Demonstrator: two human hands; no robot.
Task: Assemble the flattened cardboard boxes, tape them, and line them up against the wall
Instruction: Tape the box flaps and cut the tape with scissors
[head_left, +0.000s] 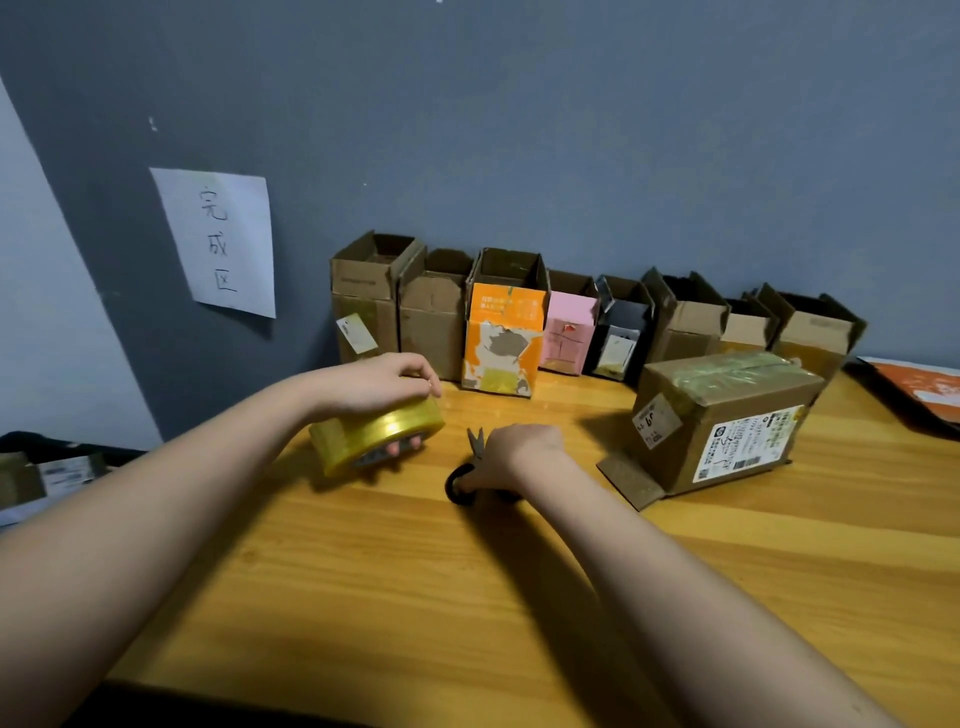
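Note:
My left hand (375, 384) grips a yellow roll of tape (370, 435) just above the wooden table (363, 571), fingers through its core. Close to its right, my right hand (519, 452) holds black-handled scissors (464, 483) down at the tabletop, blades pointing toward the wall. A brown cardboard box (722, 415) with tape across its top and a shipping label stands to the right, one bottom flap sticking out. Several assembled boxes stand in a row against the grey wall, among them an orange box (504, 338) and a pink box (569, 332).
A paper sign (215, 241) with handwritten characters hangs on the wall at the left. An orange flat package (919, 387) lies at the table's far right. Flattened cardboard (41, 478) lies off the table's left edge.

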